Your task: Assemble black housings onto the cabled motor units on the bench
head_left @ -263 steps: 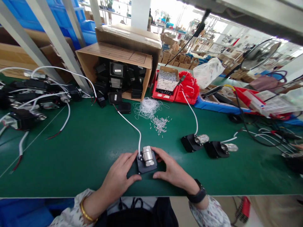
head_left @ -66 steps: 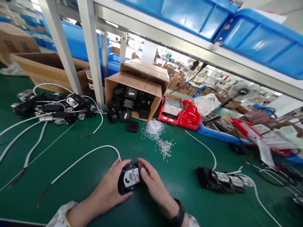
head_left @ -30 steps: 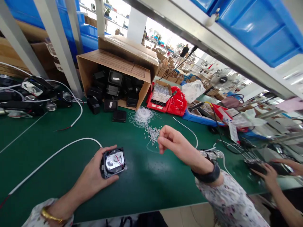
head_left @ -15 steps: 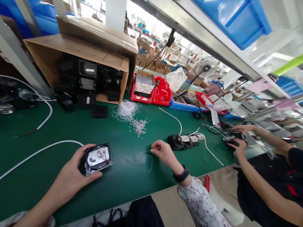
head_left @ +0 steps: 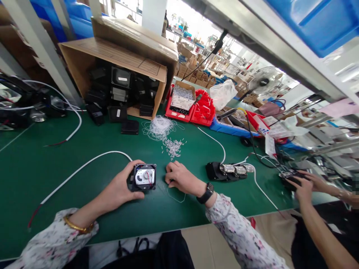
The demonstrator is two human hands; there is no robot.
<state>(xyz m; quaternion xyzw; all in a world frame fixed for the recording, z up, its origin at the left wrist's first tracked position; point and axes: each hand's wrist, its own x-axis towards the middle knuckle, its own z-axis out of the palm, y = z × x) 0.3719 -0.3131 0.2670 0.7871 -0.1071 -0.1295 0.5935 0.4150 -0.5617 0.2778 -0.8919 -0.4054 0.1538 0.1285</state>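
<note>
My left hand (head_left: 120, 188) grips a square black lamp housing (head_left: 136, 188) by its left side, thumb below and fingers above. The housing's open face is turned up, showing a white plate, thin red wires and a round pale part. A white cable (head_left: 92, 158) runs from behind it to the left, ending in a bare red lead. Just right of the housing, my right hand (head_left: 181, 177) is closed, fingertips curled together; what they hold, if anything, is hidden. A thin clear ring (head_left: 179, 201) lies on the green table, partly under that hand.
Small metal pins (head_left: 173, 148) lie loose beyond my right hand, beside a tangle of clear rings (head_left: 159, 128). A cardboard box (head_left: 112, 52) holds black housings. A black lamp unit (head_left: 214, 171) stands to the right. Farther right, a co-worker's hands (head_left: 304, 186) handle black parts.
The view has shifted, so the table appears farther right. My left hand has brought the housing closer to my right hand, tilting it flatter. My right hand has moved left, over the clear ring.
</note>
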